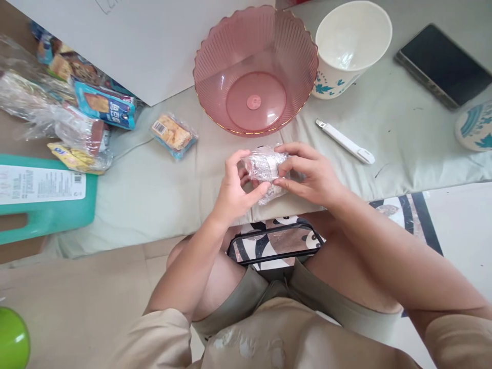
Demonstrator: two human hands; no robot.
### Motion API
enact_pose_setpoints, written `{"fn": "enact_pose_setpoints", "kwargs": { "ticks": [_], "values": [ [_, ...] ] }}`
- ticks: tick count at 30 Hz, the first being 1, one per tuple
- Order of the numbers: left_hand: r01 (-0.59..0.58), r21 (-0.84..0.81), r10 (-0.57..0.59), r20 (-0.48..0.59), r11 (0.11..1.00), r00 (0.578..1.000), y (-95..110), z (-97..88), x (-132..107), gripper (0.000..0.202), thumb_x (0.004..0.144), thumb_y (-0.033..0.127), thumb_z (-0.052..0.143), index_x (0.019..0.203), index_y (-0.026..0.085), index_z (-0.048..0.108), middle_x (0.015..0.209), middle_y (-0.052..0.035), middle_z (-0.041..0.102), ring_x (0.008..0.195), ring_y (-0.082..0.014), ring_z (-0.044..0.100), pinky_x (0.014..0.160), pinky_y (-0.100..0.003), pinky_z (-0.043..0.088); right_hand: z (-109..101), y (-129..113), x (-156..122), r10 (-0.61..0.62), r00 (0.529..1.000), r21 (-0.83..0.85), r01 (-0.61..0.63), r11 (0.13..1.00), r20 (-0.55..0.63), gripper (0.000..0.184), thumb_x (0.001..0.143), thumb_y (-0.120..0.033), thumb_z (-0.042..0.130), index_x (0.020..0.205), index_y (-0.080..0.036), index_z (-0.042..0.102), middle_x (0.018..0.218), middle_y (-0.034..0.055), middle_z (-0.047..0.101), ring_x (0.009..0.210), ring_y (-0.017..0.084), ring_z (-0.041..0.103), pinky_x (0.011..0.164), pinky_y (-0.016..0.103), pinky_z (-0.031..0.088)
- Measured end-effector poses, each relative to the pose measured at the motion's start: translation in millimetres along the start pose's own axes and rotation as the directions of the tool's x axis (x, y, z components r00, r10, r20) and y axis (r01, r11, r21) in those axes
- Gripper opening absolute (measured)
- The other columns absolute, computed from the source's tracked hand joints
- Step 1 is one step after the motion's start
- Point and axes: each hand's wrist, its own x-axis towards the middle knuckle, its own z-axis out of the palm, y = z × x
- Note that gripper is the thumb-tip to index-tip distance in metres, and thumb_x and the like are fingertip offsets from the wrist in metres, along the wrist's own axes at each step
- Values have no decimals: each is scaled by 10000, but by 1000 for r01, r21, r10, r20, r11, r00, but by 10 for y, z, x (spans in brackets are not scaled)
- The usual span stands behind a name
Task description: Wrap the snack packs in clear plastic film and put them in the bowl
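Beige shirt [307,333] nearest, then olive shorts [346,302]; shiny green item [13,338] cut off at lower left, can't tell what. Black frame [279,257] between the thighs, panda print visible inside it. Just past that, wrapped packet [263,166] in both hands, at the near edge of the cloth-covered surface [126,215]. Clear crinkly plastic, contents can't be made out. Left hand [237,187] pinches the packet's left side, thumb low in front, index finger up top, other fingers partly hidden. Right hand [311,171] grips the right side, thumb near the lower edge, fingers curled over the upper part. Hands close, one on each side. Teal container [90,205] with white label at the left edge, running out of view. White box cutter [345,142] lies at a slant beyond the right hand, near it. Small snack packet [173,136], blue and yellow, lies alone beyond the left hand, off to the left. Snack pile [103,105] farther left, mixed wrappers, some clear plastic. Patterned item [476,128] at the right edge, cropped. Pink scalloped bowl [255,84] straight ahead past the packet, ribbed, gold rim. White paper cup [346,43] with teal leaf print just right of the bowl, black phone [448,64] farther right. White panel [154,41] behind, upper left, partly legible handwriting on it.
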Motion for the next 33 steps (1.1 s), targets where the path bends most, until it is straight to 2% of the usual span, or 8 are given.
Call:
{"fn": "enact_pose_setpoints", "kwargs": {
  "ticks": [4, 9, 13, 19, 22, 27, 30, 33],
  "values": [
    [-102, 67, 95, 106, 993, 990, 93, -95, 18, 494, 993, 423, 639, 1439, 354, 438, 1242, -46, 606, 922, -132, 658, 826, -283, 585, 28, -17, 8, 15, 1000, 1, -15, 1000, 0, 208, 914, -430, 738, 827, -247, 691, 1253, 98, 682, 1108, 255, 680, 980, 453, 578],
    [-267, 177, 262, 52, 947, 964, 184, -123, 33, 197, 1045, 332, 543, 1210, 317, 650, 1099, -47, 552, 932, -146, 608, 819, -286, 564, 27, -53, 38, 11, 999, 71, -7, 997, -51, 244, 900, -447, 763, 787, -244, 689, 1233, 91, 661, 1111, 249, 659, 1001, 455, 566],
    [-277, 169, 268, 74, 946, 961, 135, -110, 22, 313, 947, 457, 693, 1209, 295, 632, 1194, -66, 526, 951, -150, 602, 644, -208, 528, 17, -71, 51, 38, 996, 141, -26, 990, -78, 239, 900, -441, 769, 803, -237, 692, 1239, 90, 664, 1130, 240, 669, 1004, 437, 566],
    [-300, 96, 292, 85, 949, 953, 31, -121, 29, 682, 796, 692, 767, 1322, 301, 578, 1292, -101, 513, 1120, -228, 611, 665, -228, 561, 16, -58, 48, 78, 996, 129, -71, 989, -50, 268, 904, -466, 750, 803, -228, 681, 1280, 106, 650, 1188, 258, 652, 1065, 456, 539],
    [-337, 191, 334, 47, 922, 941, 19, -94, 46, 638, 841, 543, 805, 1387, 335, 550, 1267, -73, 546, 1034, -179, 629, 768, -270, 587, 29, -54, 39, 30, 998, 108, -23, 994, -57, 231, 906, -419, 752, 802, -228, 676, 1254, 100, 662, 1159, 246, 664, 1047, 444, 545],
    [-378, 235, 397, -39, 896, 917, 66, -27, 92, 361, 923, 391, 757, 1271, 311, 701, 1104, -43, 576, 987, -160, 654, 811, -277, 603, -9, -130, 10, 17, 997, 72, -12, 997, -74, 207, 914, -391, 734, 819, -221, 665, 1289, 114, 662, 1204, 251, 661, 1048, 444, 540],
    [-389, 216, 410, -59, 895, 910, 94, 6, 105, 333, 916, 355, 771, 1243, 303, 732, 1089, -40, 573, 946, -136, 664, 746, -226, 596, -154, -174, -27, 22, 999, 53, -20, 998, -49, 212, 908, -429, 716, 881, -226, 664, 1340, 126, 647, 1258, 284, 640, 1085, 479, 516],
    [-381, 217, 405, -77, 899, 911, 81, 25, 98, 343, 900, 332, 789, 1238, 302, 736, 1089, -35, 556, 876, -101, 642, 640, -165, 560, -382, -111, -93, 128, 979, -76, -142, 987, -158, 168, 937, -406, 645, 970, -241, 647, 1265, 132, 668, 1220, 303, 644, 1079, 505, 503]
  ]
}}
